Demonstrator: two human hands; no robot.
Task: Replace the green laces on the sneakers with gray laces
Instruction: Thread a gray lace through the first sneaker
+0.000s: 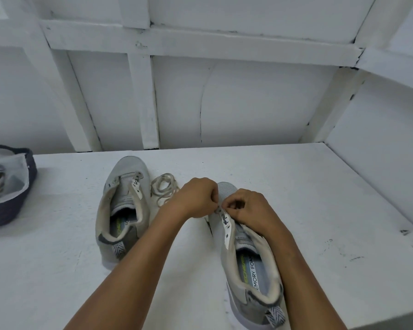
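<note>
Two grey sneakers stand on the white table, toes pointing away from me. The left sneaker [123,210] has no lace in its eyelets. A pale grey lace [163,189] lies in loose loops between the sneakers. My left hand [196,198] and my right hand [246,209] meet over the front eyelets of the right sneaker [246,263], fingers curled and pinching something small there, apparently a lace end. The fingers hide what they pinch. No green lace is in view.
A dark blue basket [8,206] with a white cloth liner stands at the table's left edge, something bundled inside it. White wooden wall panels rise behind the table [320,198] and along its right side.
</note>
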